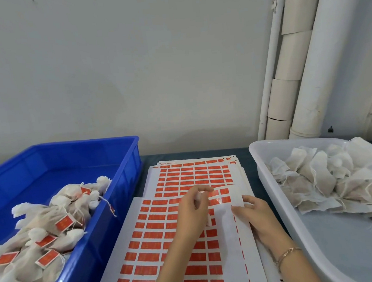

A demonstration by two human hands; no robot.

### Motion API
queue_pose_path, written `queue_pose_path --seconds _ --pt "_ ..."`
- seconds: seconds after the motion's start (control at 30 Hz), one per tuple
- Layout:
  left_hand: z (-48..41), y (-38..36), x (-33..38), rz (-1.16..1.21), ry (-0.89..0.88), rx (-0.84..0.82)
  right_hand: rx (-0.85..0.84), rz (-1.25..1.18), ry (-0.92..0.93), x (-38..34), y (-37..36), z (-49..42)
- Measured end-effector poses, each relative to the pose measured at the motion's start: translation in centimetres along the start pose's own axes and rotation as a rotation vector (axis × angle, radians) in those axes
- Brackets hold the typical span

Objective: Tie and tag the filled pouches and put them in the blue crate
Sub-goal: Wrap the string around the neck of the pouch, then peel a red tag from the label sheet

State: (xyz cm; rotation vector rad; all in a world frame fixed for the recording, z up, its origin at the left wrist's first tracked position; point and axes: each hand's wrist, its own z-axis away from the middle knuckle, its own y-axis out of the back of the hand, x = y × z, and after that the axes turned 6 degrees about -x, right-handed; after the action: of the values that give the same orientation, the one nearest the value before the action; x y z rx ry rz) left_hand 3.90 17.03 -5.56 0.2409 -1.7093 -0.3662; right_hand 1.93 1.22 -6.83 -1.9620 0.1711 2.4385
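Observation:
A sheet of red tag stickers (158, 250) lies in the middle of the table, on top of more sheets (194, 173). My left hand (191, 211) hovers over the sheet's upper right part, fingers curled, and its thumb and forefinger pinch a red sticker (212, 194) at its edge. Something white shows under that hand's palm; I cannot tell what it is. My right hand (255, 213) lies flat on the sheet's white right margin and presses it down. The blue crate (125, 168) on the left holds several tied, tagged pouches (53, 224). Untied filled pouches (330, 180) are piled in the white tray.
The white tray (280, 191) stands at the right, its near half bare. White pipes (303, 64) run up the wall behind it. A dark table strip (253, 180) separates the sheets from the tray. The crate's far half is bare.

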Motion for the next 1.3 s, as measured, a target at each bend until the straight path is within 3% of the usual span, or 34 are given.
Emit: queue_pose_path --seconds 0.23,0.43,1.3 --pt "-0.3 -1.9 -1.0 -0.259 -0.118 -0.023 -0.062 -0.023 0.019 0.0 -0.1 0.3" --pt "-0.2 -2.1 -1.8 -0.321 -0.127 -0.015 -0.02 -0.177 0.007 0.0 -0.1 0.2" --pt "-0.6 -2.9 -2.8 -0.26 -0.058 -0.018 0.032 -0.192 0.0 0.1 -1.3 0.5"
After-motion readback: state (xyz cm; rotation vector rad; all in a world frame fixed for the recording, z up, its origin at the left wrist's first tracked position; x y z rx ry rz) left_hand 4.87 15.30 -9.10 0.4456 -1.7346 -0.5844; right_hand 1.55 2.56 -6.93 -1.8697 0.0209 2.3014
